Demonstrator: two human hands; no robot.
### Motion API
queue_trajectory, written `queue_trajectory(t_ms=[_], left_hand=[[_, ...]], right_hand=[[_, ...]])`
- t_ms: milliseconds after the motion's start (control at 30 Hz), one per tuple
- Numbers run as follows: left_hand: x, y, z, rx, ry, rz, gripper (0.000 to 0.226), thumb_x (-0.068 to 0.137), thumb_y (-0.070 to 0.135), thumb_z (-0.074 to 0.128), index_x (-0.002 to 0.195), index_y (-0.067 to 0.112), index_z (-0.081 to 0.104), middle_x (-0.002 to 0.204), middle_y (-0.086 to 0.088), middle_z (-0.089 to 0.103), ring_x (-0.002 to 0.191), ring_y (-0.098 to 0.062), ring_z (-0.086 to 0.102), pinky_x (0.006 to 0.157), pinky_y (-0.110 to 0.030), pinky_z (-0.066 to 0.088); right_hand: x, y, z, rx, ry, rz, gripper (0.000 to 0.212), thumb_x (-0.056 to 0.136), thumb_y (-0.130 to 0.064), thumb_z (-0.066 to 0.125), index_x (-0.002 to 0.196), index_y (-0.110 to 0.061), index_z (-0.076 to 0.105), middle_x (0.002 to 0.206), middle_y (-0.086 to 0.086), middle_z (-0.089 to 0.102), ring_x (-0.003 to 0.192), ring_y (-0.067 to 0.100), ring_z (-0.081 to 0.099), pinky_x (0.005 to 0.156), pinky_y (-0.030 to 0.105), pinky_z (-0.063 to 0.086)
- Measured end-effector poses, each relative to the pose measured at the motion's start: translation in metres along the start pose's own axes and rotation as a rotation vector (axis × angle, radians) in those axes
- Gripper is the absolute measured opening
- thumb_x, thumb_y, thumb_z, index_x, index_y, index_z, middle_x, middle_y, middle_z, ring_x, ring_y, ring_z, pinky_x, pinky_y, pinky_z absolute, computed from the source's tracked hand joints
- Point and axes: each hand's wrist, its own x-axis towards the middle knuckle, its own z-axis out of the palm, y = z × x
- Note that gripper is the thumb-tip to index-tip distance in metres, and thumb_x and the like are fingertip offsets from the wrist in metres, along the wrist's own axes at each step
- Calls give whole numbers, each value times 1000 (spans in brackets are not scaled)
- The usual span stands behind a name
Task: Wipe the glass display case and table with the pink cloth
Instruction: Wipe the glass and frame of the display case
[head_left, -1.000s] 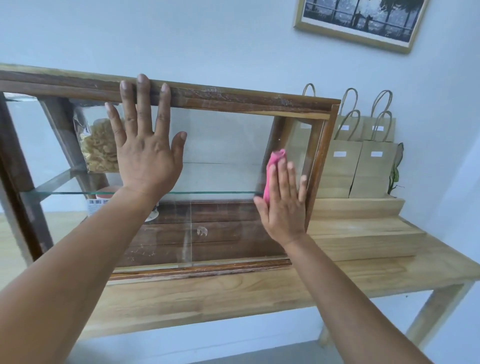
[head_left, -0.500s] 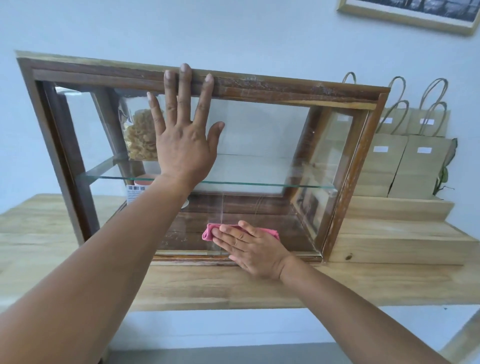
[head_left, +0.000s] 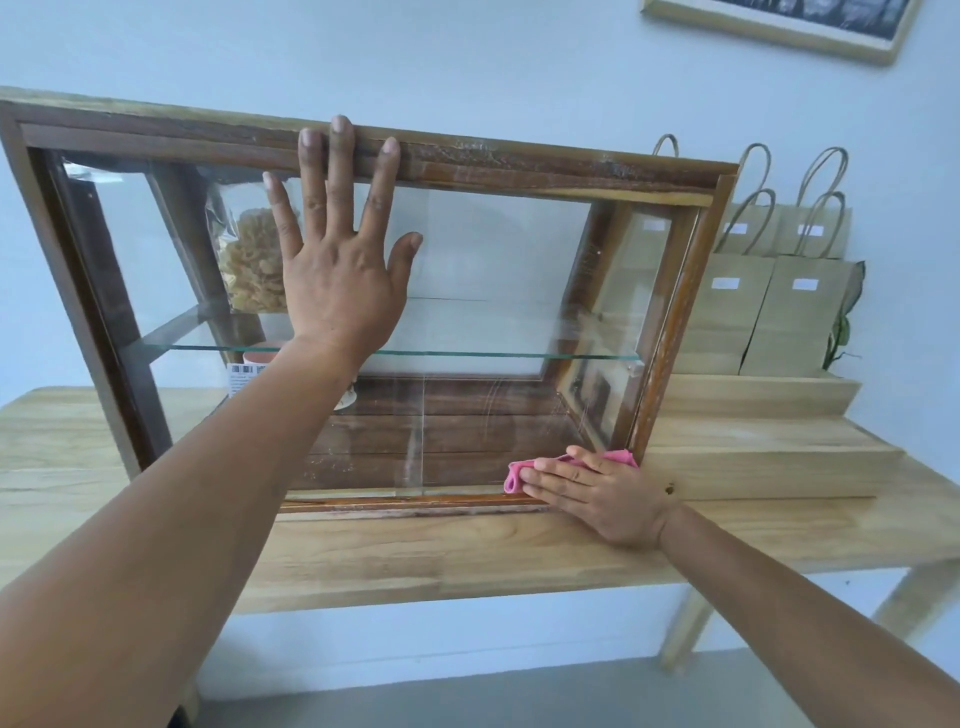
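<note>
A wood-framed glass display case (head_left: 519, 169) stands on a light wooden table (head_left: 467, 551). My left hand (head_left: 340, 260) lies flat and spread against the upper front glass, fingertips on the top frame. My right hand (head_left: 597, 493) presses the pink cloth (head_left: 519, 473) against the lower right corner of the front glass, by the bottom rail. Most of the cloth is hidden under my fingers. Streaks show on the lower glass.
Inside the case a bag of snacks (head_left: 252, 265) sits on the glass shelf (head_left: 493, 354), with a cup below it. Several brown paper bags (head_left: 769, 312) stand on a stepped wooden riser (head_left: 753, 447) to the right. A framed picture (head_left: 779, 26) hangs above.
My right hand with the cloth went from the upper right glass down to the bottom middle, then slid right to the lower right corner. The left hand stayed flat on the glass.
</note>
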Motion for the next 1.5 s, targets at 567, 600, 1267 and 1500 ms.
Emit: queue_trajectory(t_ms=[567,600,1267,1500], left_hand=[[0,1,4,-41,27,6,65,109,50,32,164,29,4,170,-17,4,156,-40,2,122,-65,4],[0,1,4,-43,26,8,65,109,50,32,164,29,4,170,-17,4,156,-39,2,122,-64,4],[-1,-3,3,-30,6,35,67,109,50,33,164,29,1,170,-15,0,156,-37,0,123,-63,3],[-2,-8,2,-14,-14,60,68,108,50,34,164,29,1,171,-14,-2,156,-36,-2,123,-62,1]], right_hand=[[115,-11,-31,120,270,329,62,108,-41,29,158,-12,8,166,9,-6,153,24,-2,124,45,-7],[98,-21,-20,78,220,258,61,108,-38,32,159,-13,10,167,6,-3,154,22,-1,124,45,-7],[105,-23,-30,122,179,127,71,97,-15,41,159,-13,5,167,6,-6,154,22,-4,124,43,-5],[50,48,-45,163,244,726,72,101,-33,43,159,-12,4,167,9,-2,154,25,3,124,47,-6]])
